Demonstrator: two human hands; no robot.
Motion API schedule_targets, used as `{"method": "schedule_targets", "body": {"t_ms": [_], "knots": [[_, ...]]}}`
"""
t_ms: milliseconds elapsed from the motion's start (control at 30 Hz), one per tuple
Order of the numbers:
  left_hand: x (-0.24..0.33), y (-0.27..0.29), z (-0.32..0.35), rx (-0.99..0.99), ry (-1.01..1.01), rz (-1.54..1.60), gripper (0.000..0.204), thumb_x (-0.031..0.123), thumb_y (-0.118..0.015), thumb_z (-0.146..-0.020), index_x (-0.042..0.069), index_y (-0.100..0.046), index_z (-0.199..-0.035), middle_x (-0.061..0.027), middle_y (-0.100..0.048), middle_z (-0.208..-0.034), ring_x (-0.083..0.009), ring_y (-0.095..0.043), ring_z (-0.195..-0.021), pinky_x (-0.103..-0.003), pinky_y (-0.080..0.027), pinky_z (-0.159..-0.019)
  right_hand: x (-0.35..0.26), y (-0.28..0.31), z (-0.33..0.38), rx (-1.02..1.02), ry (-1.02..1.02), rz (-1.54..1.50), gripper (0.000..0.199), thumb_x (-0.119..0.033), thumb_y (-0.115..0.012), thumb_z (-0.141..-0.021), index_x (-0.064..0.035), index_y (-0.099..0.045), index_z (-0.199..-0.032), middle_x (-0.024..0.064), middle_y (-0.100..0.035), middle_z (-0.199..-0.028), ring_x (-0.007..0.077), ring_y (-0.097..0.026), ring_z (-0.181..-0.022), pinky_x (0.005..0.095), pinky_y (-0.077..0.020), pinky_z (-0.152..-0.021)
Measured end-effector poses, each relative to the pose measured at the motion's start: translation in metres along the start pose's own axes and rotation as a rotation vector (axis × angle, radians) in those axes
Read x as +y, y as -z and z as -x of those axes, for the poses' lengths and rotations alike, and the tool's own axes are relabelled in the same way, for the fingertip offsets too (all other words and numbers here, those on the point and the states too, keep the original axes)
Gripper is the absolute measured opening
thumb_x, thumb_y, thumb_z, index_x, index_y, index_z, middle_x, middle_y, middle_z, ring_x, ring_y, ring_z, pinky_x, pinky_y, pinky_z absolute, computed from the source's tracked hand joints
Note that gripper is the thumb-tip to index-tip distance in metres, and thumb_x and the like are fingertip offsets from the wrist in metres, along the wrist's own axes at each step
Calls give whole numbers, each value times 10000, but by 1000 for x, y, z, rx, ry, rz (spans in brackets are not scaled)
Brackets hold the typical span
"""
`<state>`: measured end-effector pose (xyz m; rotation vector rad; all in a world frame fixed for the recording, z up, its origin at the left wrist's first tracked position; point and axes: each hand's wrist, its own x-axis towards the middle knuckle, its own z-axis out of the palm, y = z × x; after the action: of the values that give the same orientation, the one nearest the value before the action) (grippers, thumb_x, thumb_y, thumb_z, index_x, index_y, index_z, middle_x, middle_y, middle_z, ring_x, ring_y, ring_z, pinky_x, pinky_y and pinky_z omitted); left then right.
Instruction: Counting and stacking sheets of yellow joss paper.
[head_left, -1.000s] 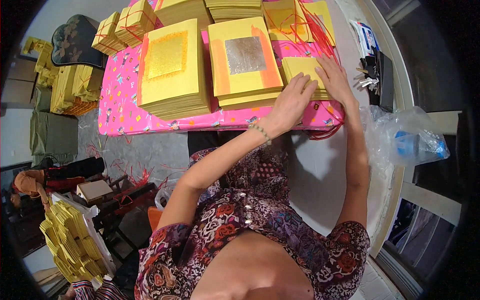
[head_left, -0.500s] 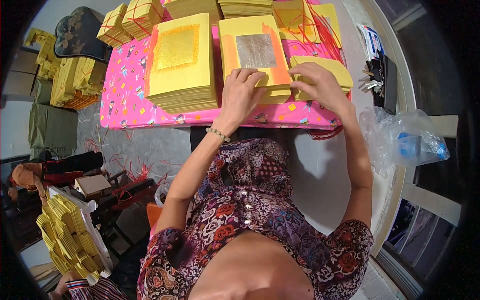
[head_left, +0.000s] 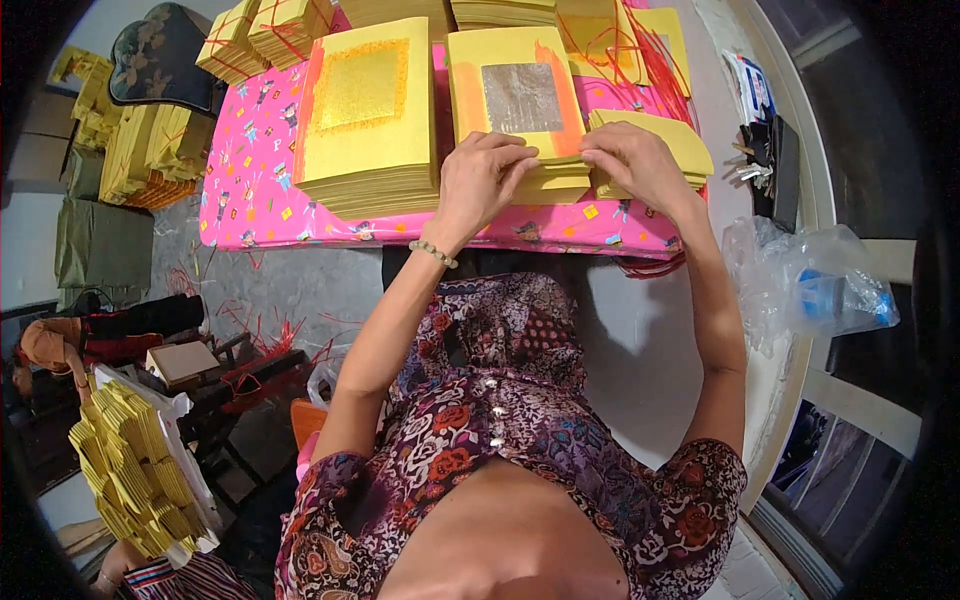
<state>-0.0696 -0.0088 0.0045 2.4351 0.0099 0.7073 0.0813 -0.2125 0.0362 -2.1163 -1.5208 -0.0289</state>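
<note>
Before me stands a stack of yellow paper sheets; its top sheet (head_left: 515, 52) bears a silver square and orange smears down both sides. My left hand (head_left: 484, 172) pinches this sheet's near edge, fingers and thumb together. At the near right corner, my right hand (head_left: 640, 166) has its thumb and fingers closed on the same edge. Between the hands the edge looks slightly raised above the sheets below. A thicker yellow stack with a gold square (head_left: 365, 95) stands to the left. Just beyond my right hand lies a stack of folded yellow paper (head_left: 672, 145).
A pink patterned cloth (head_left: 240, 190) covers the table. Red-tied yellow bundles (head_left: 290, 30) and loose red strings (head_left: 655, 60) lie toward the back. Keys (head_left: 752, 172) and a plastic bag (head_left: 835, 285) are at right. People work at lower left beside a tray of folded yellow papers (head_left: 135, 470).
My right hand has moved left onto the sheet's near right corner, its fingers closing. My left fingers have drawn together on the edge. The whole view has shifted slightly.
</note>
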Motion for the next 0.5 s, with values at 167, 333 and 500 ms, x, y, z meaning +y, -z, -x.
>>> {"method": "schedule_targets", "body": {"t_ms": [167, 333, 500], "knots": [[-1, 0, 0, -2, 25, 22, 153, 196, -705, -862, 79, -774, -932, -74, -730, -961, -267, -663, -906, -370, -532, -809, -5, 4, -2, -53, -56, -3, 219, -190, -641, -923, 19, -686, -971, 140, -689, -915, 296, -656, -880, 375, -520, -798], [2, 1, 0, 5, 51, 36, 146, 190, -696, -860, 74, -775, -900, -75, -733, -946, -273, -670, -886, -377, -534, -800, -4, 1, -2, -39, -60, -36, 210, -180, -632, -928, 22, -681, -958, 139, -680, -899, 297, -649, -854, 368, -515, -781], [2, -1, -1, 25, 52, 35, 146, 197, -705, -848, 74, -777, -881, -69, -735, -937, -270, -672, -870, -379, -535, -794, -5, 2, -2, -40, -55, -35, 203, -171, -631, -928, 26, -674, -946, 136, -666, -877, 295, -643, -832, 368, -509, -762]]}}
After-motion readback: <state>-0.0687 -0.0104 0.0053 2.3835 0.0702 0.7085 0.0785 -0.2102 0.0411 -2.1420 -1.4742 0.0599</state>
